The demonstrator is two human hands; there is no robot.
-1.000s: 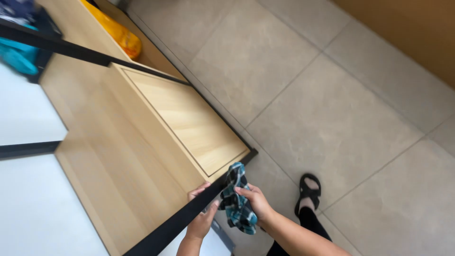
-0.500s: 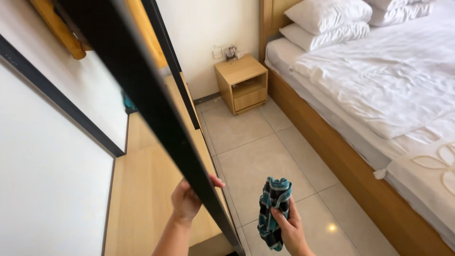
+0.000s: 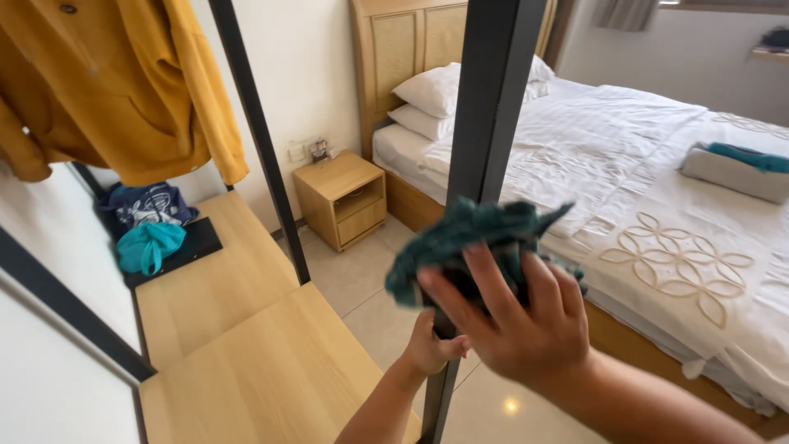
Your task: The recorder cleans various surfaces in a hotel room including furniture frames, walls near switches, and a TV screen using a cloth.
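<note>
My right hand (image 3: 514, 316) presses a dark teal checked cloth (image 3: 468, 238) against a black upright metal post (image 3: 485, 107) of an open wardrobe frame. My left hand (image 3: 431, 345) grips the same post lower down, just under the cloth. The post runs from the top of the view down past both hands to the floor edge of the wooden base.
A light wooden platform (image 3: 246, 362) lies at left, with a second black post (image 3: 259, 140) behind it. A mustard jacket (image 3: 115, 82) hangs above; blue and teal bags (image 3: 148, 226) sit at the back. A wooden nightstand (image 3: 341, 197) and a white bed (image 3: 657, 189) stand at right.
The view has risen from the floor toward the room. My right hand has lifted the cloth up and onto the post, and my left hand has stayed on the post.
</note>
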